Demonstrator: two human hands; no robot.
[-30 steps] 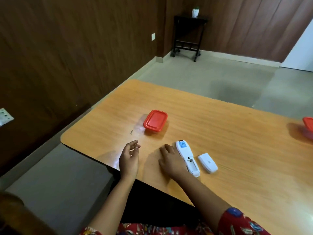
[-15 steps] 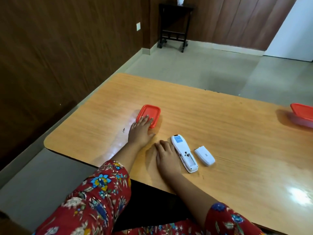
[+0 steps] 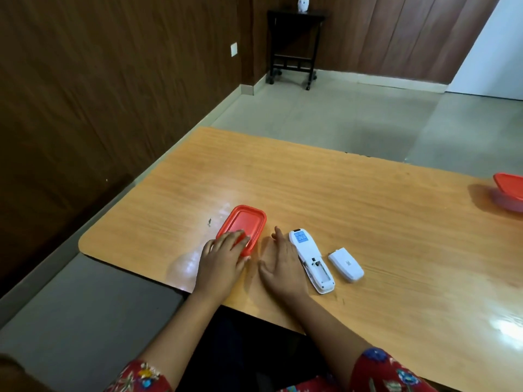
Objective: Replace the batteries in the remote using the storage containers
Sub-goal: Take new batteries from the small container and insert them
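A small container with a red lid sits on the wooden table, left of centre. My left hand holds its near end, fingers over the lid and thumb against the near side. The white remote lies back-up with its battery compartment open and looking empty. Its white battery cover lies just to its right. My right hand rests flat on the table, touching the remote's left edge.
A second red-lidded container stands at the table's far right edge. The table's rounded left corner and near edge are close to my hands. A dark side table stands against the back wall.
My left hand reached from the table edge to the red-lidded container and drew it nearer, beside the remote. My right hand stayed next to the remote.
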